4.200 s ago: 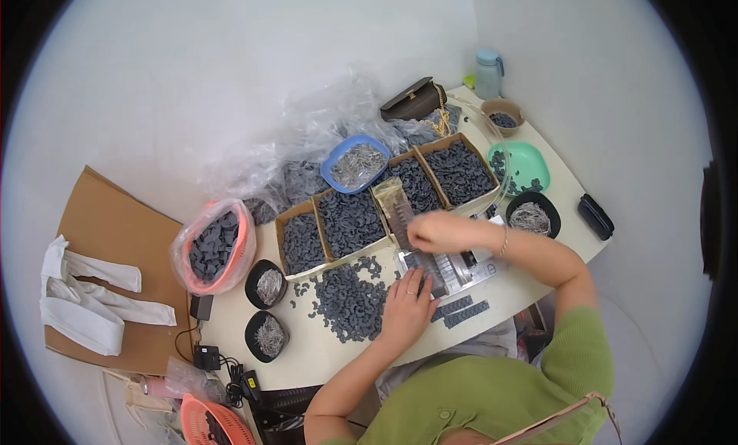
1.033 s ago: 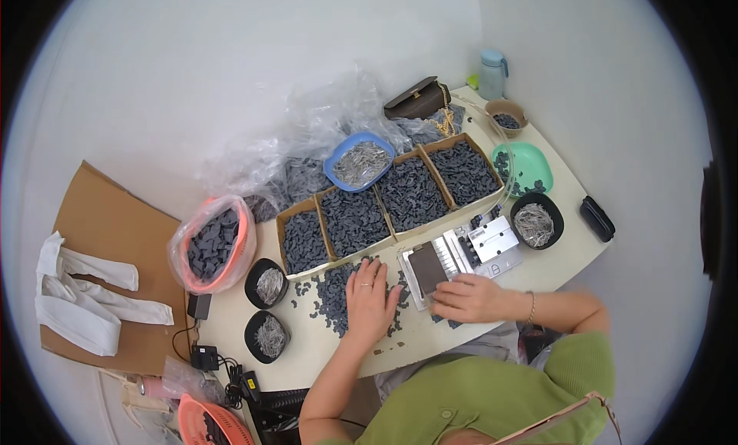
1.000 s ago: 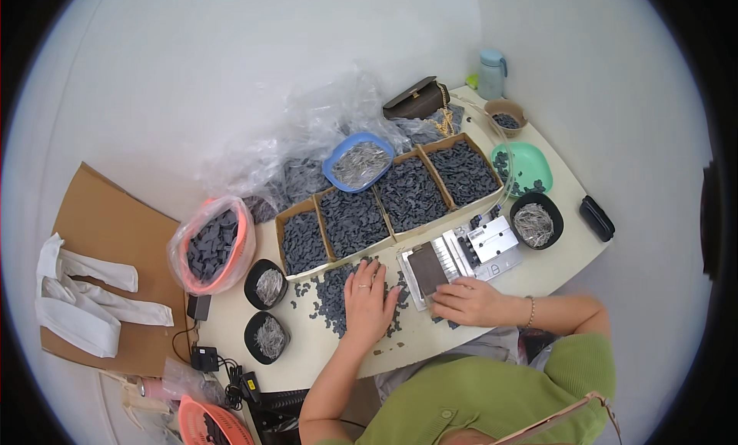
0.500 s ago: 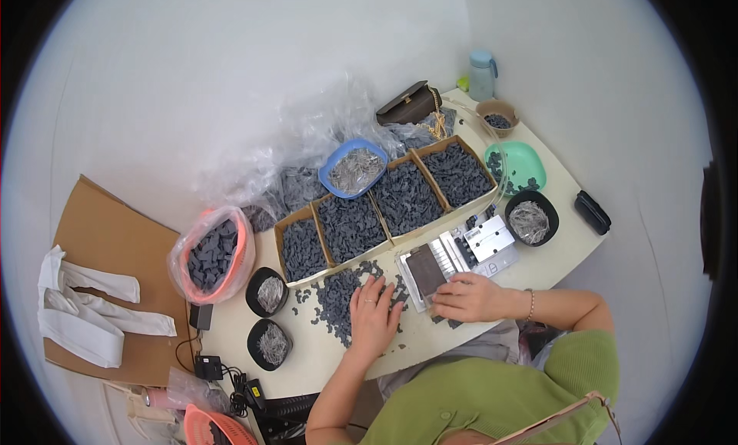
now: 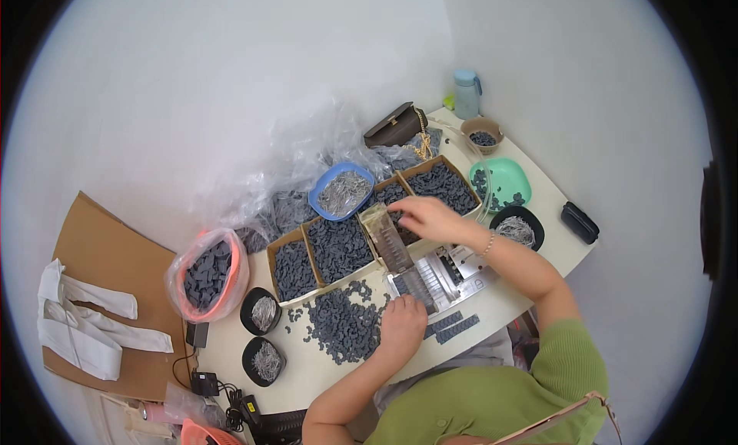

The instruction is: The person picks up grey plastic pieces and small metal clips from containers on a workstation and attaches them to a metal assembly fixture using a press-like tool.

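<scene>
Lifted over the front of the cardboard boxes, a brownish rectangular plate (image 5: 390, 245) is gripped at its upper end by my right hand (image 5: 432, 218). Beneath it lies a silver metal fixture (image 5: 440, 280), with rows of dark grey pieces (image 5: 415, 286) exposed at its left end. My left hand (image 5: 403, 327) rests at the near left corner of the fixture, fingers curled; what they pinch, if anything, is hidden. Beside that hand, to the left, spreads a loose pile of small dark grey curved pieces (image 5: 342, 330). Two dark strips of pieces (image 5: 457, 330) lie right of it.
Divided cardboard boxes (image 5: 294, 270) of grey pieces stand behind, a blue tray (image 5: 342, 191) of metal pins on them. Black bowls (image 5: 262, 313) of pins sit left. At right are a green tray (image 5: 511, 176), another black bowl (image 5: 530, 218) and a black case (image 5: 579, 222).
My right hand has raised the brown plate off the fixture and carried it up and left. My left hand has shifted right from the loose pile to the fixture's edge. Two strips now show nearby.
</scene>
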